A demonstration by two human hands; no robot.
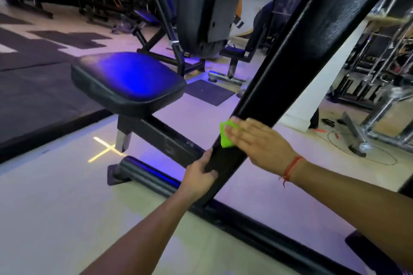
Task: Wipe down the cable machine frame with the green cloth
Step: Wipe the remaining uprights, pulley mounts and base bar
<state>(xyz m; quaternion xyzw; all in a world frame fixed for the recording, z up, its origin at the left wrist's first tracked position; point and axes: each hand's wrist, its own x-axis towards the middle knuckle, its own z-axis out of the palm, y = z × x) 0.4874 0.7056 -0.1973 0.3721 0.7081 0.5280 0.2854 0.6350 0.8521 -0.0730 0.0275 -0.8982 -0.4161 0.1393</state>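
Two bare forearms enter from the lower edge and reach toward a slanted black post of the cable machine frame (pixel 290 69). At far left, dark floor mats (pixel 33 87) cover part of the pale floor (pixel 55 207). A padded seat (pixel 129 80), lit blue, stands on a black support left of the post, with a black roller pad (pixel 145 176) low beside its base. Left hand (pixel 199 177) grips the lower part of the post, fingers curled round its near edge and thumb on its face. Just above it, the green cloth (pixel 225 135) lies flat against the post, mostly covered. Right hand (pixel 259 140) presses the cloth onto the post with fingers straight and together; only the cloth's left edge shows beyond the fingertips. A red thread bracelet (pixel 292 167) circles the right wrist. To the right of the post, a white column (pixel 330 78) stands near chrome racks (pixel 380 87), with a loose cable (pixel 357 152) on the floor.
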